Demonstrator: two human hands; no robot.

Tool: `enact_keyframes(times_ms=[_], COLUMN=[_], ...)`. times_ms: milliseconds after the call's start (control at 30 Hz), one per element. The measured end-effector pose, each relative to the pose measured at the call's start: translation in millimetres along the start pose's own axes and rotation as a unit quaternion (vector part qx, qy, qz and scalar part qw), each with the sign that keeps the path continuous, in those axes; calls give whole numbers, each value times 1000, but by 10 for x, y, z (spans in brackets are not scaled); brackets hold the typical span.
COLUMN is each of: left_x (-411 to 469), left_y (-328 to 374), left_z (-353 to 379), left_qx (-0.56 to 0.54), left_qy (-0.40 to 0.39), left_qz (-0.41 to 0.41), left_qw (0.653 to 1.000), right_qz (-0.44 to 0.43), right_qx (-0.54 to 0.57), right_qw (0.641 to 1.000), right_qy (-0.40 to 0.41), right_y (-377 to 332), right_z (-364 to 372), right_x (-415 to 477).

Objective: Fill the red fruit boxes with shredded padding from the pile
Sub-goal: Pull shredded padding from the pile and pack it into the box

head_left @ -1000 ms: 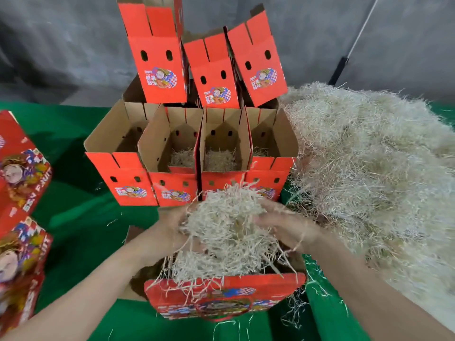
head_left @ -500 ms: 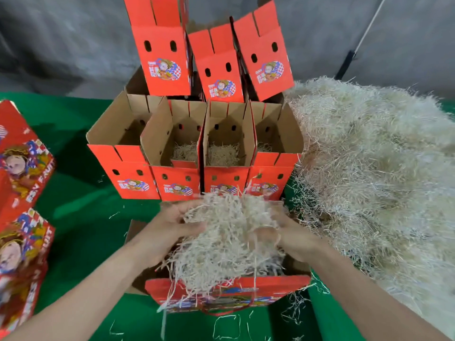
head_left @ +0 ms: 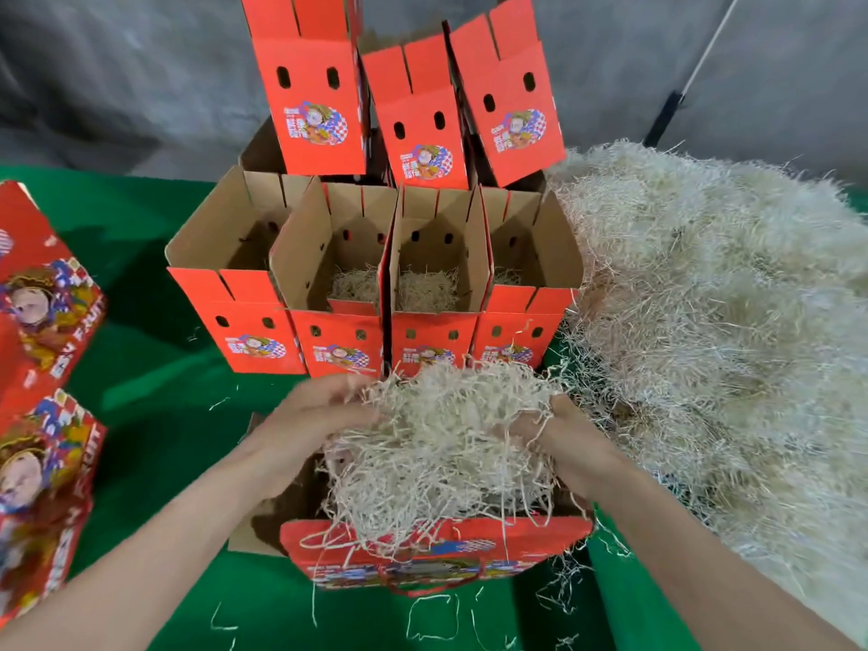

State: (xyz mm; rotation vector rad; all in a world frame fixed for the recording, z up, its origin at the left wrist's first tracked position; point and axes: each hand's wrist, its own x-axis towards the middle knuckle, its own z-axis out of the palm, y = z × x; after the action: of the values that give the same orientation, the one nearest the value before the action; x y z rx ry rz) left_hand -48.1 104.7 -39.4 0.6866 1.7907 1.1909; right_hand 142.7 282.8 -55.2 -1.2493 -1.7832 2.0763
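Observation:
A clump of pale shredded padding (head_left: 441, 444) sits over the open red fruit box (head_left: 437, 552) nearest me, strands spilling over its front wall. My left hand (head_left: 310, 425) holds the clump's left side and my right hand (head_left: 563, 444) holds its right side, fingers buried in the shreds. The big pile of padding (head_left: 714, 321) lies on the right. Behind the near box stands a row of open red boxes (head_left: 347, 340); the two middle ones show some padding (head_left: 422, 288) at the bottom.
More red boxes (head_left: 422, 115) stand upright behind the row. Closed printed boxes (head_left: 42, 368) are stacked at the left edge. Green cloth (head_left: 155, 415) covers the table, with loose strands scattered on it. A dark pole (head_left: 667, 110) leans at the back right.
Both hands have kept hold of the padding clump over the near box, shifting it slightly; the clump has spread wider and lower into the box. The view has tilted a little.

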Motion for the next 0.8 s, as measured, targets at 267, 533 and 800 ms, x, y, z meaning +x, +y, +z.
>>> enact_keyframes(times_ms=[267, 533, 800], left_x=[98, 37, 30], left_y=[62, 16, 124], left_z=[272, 43, 403], left_qx=[15, -81, 19], left_qy=[89, 36, -70], left_qz=[-16, -61, 11], left_qw=[996, 994, 997], right_qz=[-71, 48, 64], right_qx=[-191, -132, -22], right_qw=[975, 988, 994], right_qy=[-85, -66, -86], right_y=[-73, -40, -212], right_z=[238, -48, 395], right_x=[-85, -120, -147])
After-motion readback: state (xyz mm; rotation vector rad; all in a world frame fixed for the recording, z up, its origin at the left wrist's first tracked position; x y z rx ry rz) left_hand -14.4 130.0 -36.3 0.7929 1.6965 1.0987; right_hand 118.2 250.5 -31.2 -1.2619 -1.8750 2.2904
